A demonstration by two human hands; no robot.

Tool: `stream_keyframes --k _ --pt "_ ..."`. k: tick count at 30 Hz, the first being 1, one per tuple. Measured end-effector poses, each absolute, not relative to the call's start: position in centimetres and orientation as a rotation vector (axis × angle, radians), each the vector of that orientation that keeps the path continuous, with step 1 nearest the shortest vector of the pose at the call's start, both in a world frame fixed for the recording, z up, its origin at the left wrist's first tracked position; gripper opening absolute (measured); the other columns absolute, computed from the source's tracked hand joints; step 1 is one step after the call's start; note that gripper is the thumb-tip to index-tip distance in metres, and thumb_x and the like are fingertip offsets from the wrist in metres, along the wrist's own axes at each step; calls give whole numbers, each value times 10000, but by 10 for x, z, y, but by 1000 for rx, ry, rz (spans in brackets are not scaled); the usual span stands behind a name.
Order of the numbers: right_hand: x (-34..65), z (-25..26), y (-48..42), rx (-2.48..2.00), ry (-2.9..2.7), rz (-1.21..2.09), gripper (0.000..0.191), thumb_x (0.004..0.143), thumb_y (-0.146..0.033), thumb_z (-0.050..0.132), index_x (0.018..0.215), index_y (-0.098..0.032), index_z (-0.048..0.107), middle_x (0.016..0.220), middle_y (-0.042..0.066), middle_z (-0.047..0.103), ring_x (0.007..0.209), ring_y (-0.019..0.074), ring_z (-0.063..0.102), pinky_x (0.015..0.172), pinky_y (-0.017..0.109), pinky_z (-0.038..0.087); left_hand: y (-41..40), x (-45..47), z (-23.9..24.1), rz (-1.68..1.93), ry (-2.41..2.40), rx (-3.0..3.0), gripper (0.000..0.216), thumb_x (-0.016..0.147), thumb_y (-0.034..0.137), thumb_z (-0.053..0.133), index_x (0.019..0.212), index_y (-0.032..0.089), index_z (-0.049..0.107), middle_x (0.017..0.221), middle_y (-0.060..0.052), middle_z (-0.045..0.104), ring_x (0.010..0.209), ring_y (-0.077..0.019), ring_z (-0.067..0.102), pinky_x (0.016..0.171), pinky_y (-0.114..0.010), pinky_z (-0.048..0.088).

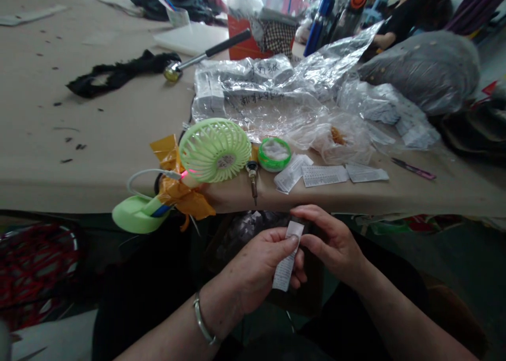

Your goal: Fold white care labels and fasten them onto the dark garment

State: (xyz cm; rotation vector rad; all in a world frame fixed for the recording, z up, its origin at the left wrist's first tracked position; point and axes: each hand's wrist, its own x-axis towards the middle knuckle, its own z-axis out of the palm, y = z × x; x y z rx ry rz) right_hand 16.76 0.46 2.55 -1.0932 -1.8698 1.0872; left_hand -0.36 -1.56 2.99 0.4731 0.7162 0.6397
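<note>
My left hand (272, 255) is closed on a narrow white printed label (285, 269), its thumb pressed on the strip just below the table edge. At the label's upper end is my right hand (332, 242), thumb and fingers apart. Its thumb tip is close to the label; whether it touches is hard to tell. On the table above lie a crumpled printed slip (291, 174), a flat label stack (324, 176) and another label piece (367, 173). A soldering-iron-like tool (253, 181) with a thin metal tip points toward me at the edge.
A green fan (215, 150) is taped to the table edge beside a green round tub (274, 154) with white filling. Pink-handled tweezers or snips (414, 168) lie right. Behind are clear plastic bags (256, 97), a long-handled tool (213, 50) and black fabric (118, 74). A person (407, 13) sits beyond.
</note>
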Motion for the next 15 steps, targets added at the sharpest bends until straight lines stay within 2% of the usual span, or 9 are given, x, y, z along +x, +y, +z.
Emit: stream_keyframes --k 3,7,10,15 --pt "165 27 0 -1102 -2067 809 332 870 -297 557 1188 -199 572 1176 112 589 1100 236 559 925 378 479 -15 -5 29 651 740 460 204 824 328 580 761 135 602 626 -5 562 512 -98 559 485 -201 435" --pt "160 25 1 -1088 -2153 671 322 889 -285 522 1193 -188 562 1136 112 607 1068 229 576 904 371 496 -14 -6 31 664 761 443 177 800 311 605 755 140 608 601 7 553 496 -94 552 470 -196 425" --pt "156 24 3 -1099 -2130 645 362 886 -286 520 1236 -194 530 1165 111 604 1087 232 571 910 370 494 -14 -7 33 669 779 441 192 789 316 611 718 137 601 592 8 545 492 -91 543 467 -193 416" --pt "145 26 4 -1099 -2064 801 322 867 -271 542 1181 -211 575 1080 82 643 996 210 614 866 341 505 -16 -12 33 710 837 424 156 775 291 613 743 139 603 581 17 540 481 -88 530 469 -196 407"
